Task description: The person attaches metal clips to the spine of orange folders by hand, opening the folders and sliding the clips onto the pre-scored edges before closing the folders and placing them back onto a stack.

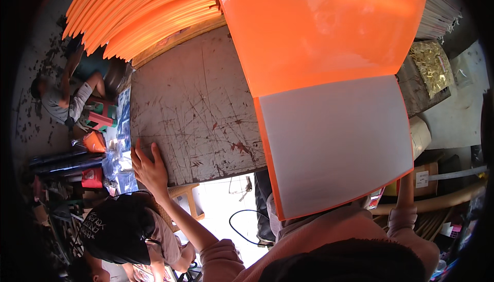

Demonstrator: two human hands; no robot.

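Observation:
A large orange folder lies opened out in front of me. Its upper flap is glossy orange; a plain pale sheet covers the lower half, framed by thin orange edges. The lower part reaches past the table's near edge toward my chest. My left hand rests at the left corner of the scratched table, fingers spread, holding nothing. On the right, my right forearm runs up to the folder's lower right corner. The folder hides that hand, so its grip does not show.
A thick fanned stack of orange folders stands at the far left of the table. Bundled sheets and a bag of gold-coloured pieces are at the far right. One person sits at left; another person bends close by, lower left.

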